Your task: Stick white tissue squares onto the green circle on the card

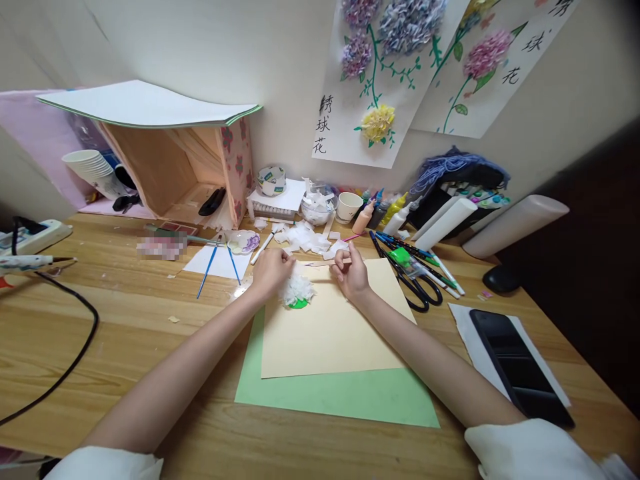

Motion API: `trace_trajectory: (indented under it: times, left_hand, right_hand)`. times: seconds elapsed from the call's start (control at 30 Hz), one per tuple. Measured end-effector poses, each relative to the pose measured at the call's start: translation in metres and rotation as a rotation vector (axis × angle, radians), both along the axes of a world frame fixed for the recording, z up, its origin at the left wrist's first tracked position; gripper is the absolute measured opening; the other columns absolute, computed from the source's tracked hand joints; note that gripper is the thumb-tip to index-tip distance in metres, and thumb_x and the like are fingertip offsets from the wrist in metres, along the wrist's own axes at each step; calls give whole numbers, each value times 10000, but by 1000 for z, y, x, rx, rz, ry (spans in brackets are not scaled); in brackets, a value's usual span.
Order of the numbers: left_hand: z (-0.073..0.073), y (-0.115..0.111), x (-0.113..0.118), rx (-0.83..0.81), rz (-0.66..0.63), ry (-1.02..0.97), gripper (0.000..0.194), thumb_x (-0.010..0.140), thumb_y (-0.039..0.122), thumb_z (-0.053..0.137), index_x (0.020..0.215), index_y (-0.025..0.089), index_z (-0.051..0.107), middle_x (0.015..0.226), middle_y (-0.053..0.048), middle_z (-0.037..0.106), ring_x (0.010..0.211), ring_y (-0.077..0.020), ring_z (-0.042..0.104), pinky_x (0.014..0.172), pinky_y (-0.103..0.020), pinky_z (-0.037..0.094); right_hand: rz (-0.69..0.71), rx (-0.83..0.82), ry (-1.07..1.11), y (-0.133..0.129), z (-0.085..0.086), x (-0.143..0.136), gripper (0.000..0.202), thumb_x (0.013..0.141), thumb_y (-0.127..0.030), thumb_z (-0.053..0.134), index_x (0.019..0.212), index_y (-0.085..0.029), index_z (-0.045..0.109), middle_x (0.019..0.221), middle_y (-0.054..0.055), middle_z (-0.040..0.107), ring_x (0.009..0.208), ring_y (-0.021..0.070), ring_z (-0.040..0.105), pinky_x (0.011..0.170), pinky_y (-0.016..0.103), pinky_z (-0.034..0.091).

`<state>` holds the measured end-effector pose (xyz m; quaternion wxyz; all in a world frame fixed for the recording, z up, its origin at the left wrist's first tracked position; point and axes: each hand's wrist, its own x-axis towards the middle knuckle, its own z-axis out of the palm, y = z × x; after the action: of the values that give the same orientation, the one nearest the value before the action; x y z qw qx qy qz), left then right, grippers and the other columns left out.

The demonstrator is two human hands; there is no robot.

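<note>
My left hand (273, 270) is closed in a pinch at the upper left edge of a fluffy white paper flower (297, 285). What the fingertips hold, if anything, is too small to tell. A bright green patch (299, 304) shows at the flower's lower edge. The flower lies at the left side of a cream paper sheet (335, 333), which rests on a larger light green sheet (335, 403). My right hand (353, 275) grips a thin, flat wooden stick (325, 263), whose other end points left toward the flower.
Behind my hands lie white paper scraps (303, 237), a paper cup (349, 208) and several paint bottles (365, 217). Scissors (425, 293) and pens (443, 273) sit to the right, beyond them a phone (520, 367). At left are paintbrushes (207, 272) and a glue gun (30, 262).
</note>
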<state>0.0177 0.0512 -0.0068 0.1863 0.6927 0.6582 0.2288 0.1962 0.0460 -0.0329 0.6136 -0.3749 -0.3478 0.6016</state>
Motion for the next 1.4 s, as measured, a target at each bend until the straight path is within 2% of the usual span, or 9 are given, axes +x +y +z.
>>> trace_trajectory:
  times: [0.17, 0.33, 0.5, 0.57, 0.67, 0.83, 1.03, 1.27, 1.4]
  left_hand:
    - [8, -5, -15, 157, -66, -189, 163, 787, 326, 569, 706, 189, 607, 787, -31, 659, 779, -175, 567, 726, -291, 419]
    - [21, -49, -27, 146, -112, -369, 194, 803, 382, 570, 737, 202, 599, 804, -10, 626, 779, -159, 537, 733, -283, 417]
    - [3, -78, -27, 116, -193, -285, 141, 792, 362, 604, 776, 234, 660, 920, -35, 581, 972, -201, 500, 924, -362, 356]
    - [-5, -80, -25, 146, -180, -220, 136, 794, 360, 603, 778, 243, 671, 956, -42, 563, 1000, -213, 476, 945, -385, 334]
    - [-10, -80, -21, 209, -164, -144, 144, 806, 360, 589, 789, 244, 672, 988, -49, 541, 1006, -219, 449, 933, -384, 336]
    - [-10, -82, -17, 260, -172, -66, 143, 818, 349, 576, 805, 237, 663, 1005, -52, 530, 1013, -221, 436, 935, -376, 337]
    - [-12, -80, -17, 284, -181, -45, 136, 824, 337, 571, 814, 228, 651, 995, -50, 533, 1010, -217, 437, 932, -370, 339]
    - [-12, -77, -18, 242, -172, -61, 141, 838, 344, 543, 832, 216, 603, 974, -51, 541, 991, -219, 451, 916, -373, 355]
    - [-16, -73, -21, 189, -82, -131, 153, 892, 323, 433, 828, 206, 508, 904, -43, 552, 909, -201, 493, 840, -348, 388]
  right_hand:
    - [-26, 12, 50, 3, 1, -1, 596, 768, -644, 503, 438, -178, 334, 420, -70, 322, 273, 20, 281, 307, 200, 181]
    - [-41, 52, 9, 3, 2, -1, 615, 778, -678, 450, 449, -179, 306, 423, -77, 305, 263, 13, 268, 295, 189, 195]
    - [-83, 76, -58, -3, 5, 0, 640, 791, -704, 385, 421, -192, 287, 381, -72, 277, 258, 24, 194, 291, 209, 126]
    - [-48, 111, -95, -8, 8, 2, 642, 808, -682, 380, 392, -201, 289, 345, -68, 235, 272, 40, 171, 305, 222, 108]
    - [129, 221, -228, -19, 15, 4, 638, 853, -592, 397, 347, -210, 326, 295, -58, 202, 295, 65, 205, 340, 241, 147]
    - [342, 420, -569, -37, 28, 1, 626, 907, -497, 368, 357, -201, 406, 321, -36, 326, 334, 74, 293, 400, 254, 238]
    - [318, 577, -744, -42, 30, -3, 613, 939, -449, 312, 385, -199, 394, 370, -29, 379, 367, 73, 349, 468, 251, 311]
    - [292, 580, -808, -42, 25, -3, 617, 943, -462, 291, 393, -199, 388, 373, -26, 392, 373, 76, 366, 479, 247, 331]
    - [287, 561, -818, -43, 24, -5, 618, 944, -458, 290, 393, -201, 399, 362, -25, 399, 364, 78, 376, 464, 244, 333]
